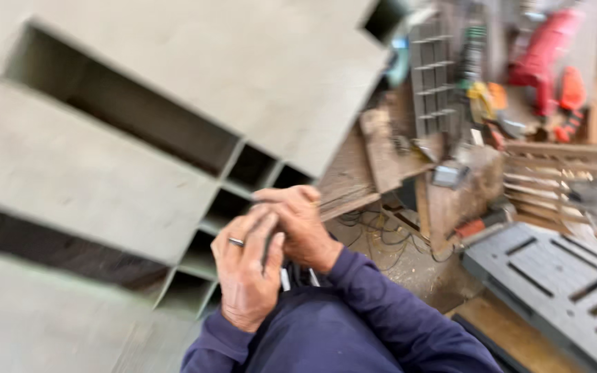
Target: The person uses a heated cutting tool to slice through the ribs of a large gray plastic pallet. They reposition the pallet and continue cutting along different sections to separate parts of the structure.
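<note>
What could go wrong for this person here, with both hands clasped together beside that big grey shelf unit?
The grey shelf unit stands close to both hands; its edges could catch fingers. Cables and scrap wood on the floor could trip someone. The picture is blurred, so what the hands hold is unclear.

Even daylight, heavy motion blur throughout.
</note>
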`<state>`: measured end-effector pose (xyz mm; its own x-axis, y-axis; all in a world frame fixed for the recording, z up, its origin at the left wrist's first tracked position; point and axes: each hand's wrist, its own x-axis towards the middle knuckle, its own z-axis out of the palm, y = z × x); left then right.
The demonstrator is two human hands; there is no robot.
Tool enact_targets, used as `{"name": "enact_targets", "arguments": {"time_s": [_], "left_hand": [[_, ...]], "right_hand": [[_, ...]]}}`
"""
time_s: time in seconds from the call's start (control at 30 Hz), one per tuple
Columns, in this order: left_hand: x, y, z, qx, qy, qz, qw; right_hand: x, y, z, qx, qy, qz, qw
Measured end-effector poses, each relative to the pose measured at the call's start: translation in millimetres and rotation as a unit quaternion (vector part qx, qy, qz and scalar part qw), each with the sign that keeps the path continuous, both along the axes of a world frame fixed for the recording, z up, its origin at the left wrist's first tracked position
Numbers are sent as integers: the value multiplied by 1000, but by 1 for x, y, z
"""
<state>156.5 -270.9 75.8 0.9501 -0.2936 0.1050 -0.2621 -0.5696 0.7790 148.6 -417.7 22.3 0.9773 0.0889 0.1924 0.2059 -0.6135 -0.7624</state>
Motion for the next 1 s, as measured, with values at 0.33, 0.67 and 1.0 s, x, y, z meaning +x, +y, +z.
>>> {"name": "enact_targets", "arguments": {"time_s": [0.33,0.67,1.0], "left_hand": [[25,-125,-32,-1,67,-136,988],[44,-329,-90,-79,154,-176,969],[62,-376,-103,-84,175,-162,967]], "right_hand": [[28,-198,-21,14,-9,-253,967],[94,-351,-49,-129,86,-412,898],[108,-372,-49,-83,229,-425,872]]}}
